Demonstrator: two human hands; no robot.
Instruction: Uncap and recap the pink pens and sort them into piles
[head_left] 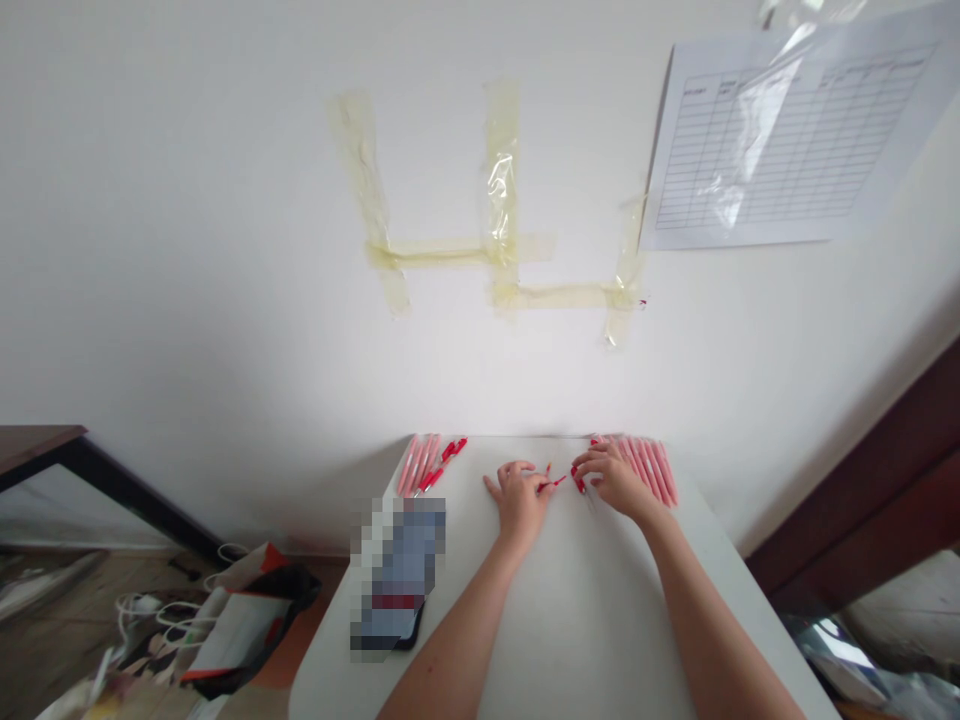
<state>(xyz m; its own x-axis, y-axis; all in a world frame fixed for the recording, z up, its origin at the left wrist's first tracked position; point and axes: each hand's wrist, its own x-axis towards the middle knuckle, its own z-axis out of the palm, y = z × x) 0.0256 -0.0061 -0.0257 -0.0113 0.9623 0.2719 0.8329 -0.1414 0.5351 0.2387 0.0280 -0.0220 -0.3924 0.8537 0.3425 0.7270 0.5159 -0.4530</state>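
Observation:
At the table's far side, my left hand (pixel 521 500) is closed, its thumb and finger pinching a thin red pen part (pixel 556 482) that points to the right. A tiny orange-tipped piece (pixel 548 468) shows just beyond those fingertips. My right hand (pixel 619 480) is curled, with its fingertips on a short red pen piece (pixel 577 479); the fingers partly hide it. Beside and behind that hand lies a row of slim pink pens (pixel 651 468), which look wrapped. On the far left are several more pink pens (pixel 418 465) and a few red pens (pixel 442 466).
A phone (pixel 405 575), partly pixelated, lies on the left of the white table (pixel 577 640). The wall behind carries yellowish tape (pixel 502 180) and a printed sheet (pixel 787 140). Bags and cables (pixel 225 620) are on the floor at left; dark red furniture (pixel 862 500) stands at right.

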